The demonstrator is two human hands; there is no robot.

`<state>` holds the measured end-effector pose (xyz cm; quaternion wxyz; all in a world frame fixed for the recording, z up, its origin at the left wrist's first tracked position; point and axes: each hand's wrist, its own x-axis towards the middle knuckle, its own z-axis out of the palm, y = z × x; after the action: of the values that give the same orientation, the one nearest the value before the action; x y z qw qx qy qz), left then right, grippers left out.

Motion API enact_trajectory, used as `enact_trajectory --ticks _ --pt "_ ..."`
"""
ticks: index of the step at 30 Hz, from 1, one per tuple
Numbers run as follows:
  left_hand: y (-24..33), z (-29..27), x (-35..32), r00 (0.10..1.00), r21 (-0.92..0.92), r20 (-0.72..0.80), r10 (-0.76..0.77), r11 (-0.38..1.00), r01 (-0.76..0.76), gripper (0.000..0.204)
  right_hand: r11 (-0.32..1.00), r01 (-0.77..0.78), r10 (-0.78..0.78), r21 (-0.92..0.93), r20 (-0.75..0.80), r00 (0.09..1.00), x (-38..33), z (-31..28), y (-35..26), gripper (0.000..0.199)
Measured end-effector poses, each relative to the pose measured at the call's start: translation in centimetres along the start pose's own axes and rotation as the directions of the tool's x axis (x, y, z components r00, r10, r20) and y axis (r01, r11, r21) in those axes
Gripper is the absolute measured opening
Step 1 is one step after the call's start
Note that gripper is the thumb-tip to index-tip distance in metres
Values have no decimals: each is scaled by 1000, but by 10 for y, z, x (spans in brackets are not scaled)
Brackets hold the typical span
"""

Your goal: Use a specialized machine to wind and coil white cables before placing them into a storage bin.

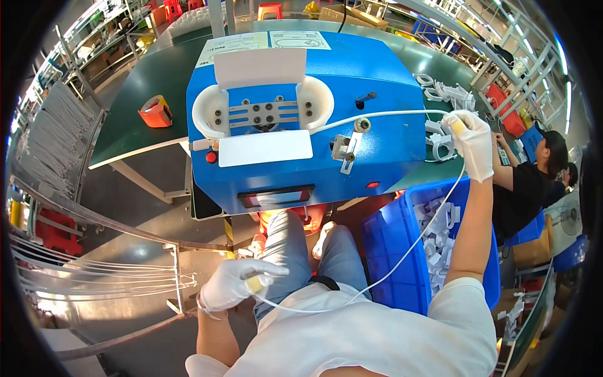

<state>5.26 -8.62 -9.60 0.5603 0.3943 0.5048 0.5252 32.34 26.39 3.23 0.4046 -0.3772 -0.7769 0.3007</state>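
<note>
Pinching white cable [389, 114] with right hand [468, 139] beside blue machine [383, 75] and left hand [235, 286] before it, hiding contact points; cannot read sheets [300, 39] atop.

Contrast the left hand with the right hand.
The left hand is low, left of the legs; the right hand is raised beside the blue machine. The left hand's fingers extend rightward; the right hand's curl. Both are gloved in white and hold the white cable.
</note>
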Motion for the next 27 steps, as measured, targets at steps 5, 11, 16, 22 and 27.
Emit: enact_trajectory --ticks 5,11,16,22,27 --pt "-11 17 21 989 85 134 -59 995 48 29 995 -94 94 17 -38 995 -21 -15 8 16" --pt "-32 34 41 951 218 200 -236 957 192 28 981 -191 193 29 -95 977 -41 -42 30 16" --pt "-44 55 58 953 330 243 -182 939 96 25 970 -237 244 60 -154 957 -53 -60 48 16" --pt "-77 68 77 921 308 309 -239 941 141 28 962 -203 223 180 -99 970 -56 -51 54 16" --pt "-92 73 85 910 215 285 -300 946 244 33 945 -224 218 237 53 974 -54 -24 33 15"
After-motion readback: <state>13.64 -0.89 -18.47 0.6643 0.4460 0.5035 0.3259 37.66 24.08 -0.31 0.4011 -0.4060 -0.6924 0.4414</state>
